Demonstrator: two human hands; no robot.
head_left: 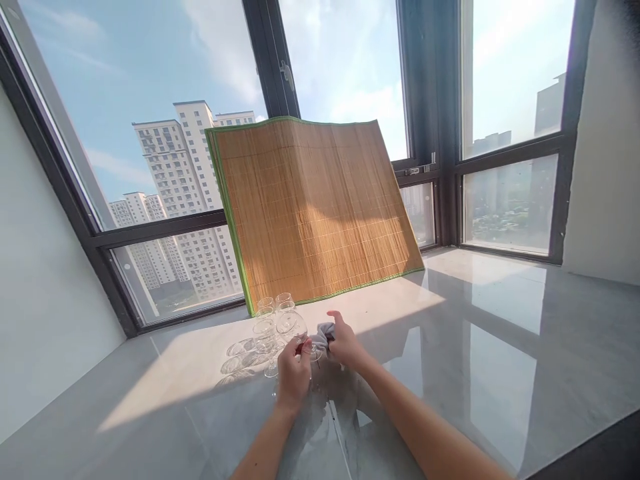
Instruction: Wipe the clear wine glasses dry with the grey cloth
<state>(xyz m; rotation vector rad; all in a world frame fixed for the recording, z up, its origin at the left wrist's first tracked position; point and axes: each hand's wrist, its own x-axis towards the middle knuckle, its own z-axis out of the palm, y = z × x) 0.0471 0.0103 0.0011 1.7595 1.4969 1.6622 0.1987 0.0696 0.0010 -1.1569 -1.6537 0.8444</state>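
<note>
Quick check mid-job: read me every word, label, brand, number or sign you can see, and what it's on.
None readable: no lettering shows on the glass in the left hand, the cloth in the right hand, or the mat.
Any marks on the towers outside are too small to read.

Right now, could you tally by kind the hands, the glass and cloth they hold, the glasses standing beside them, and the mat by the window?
Hands: 2 (left hand, right hand)
Held glass: 1
Grey cloth: 1
Leaning mat: 1
Standing glasses: several, overlapping too much to count
Total, without the standing glasses: 5
</note>
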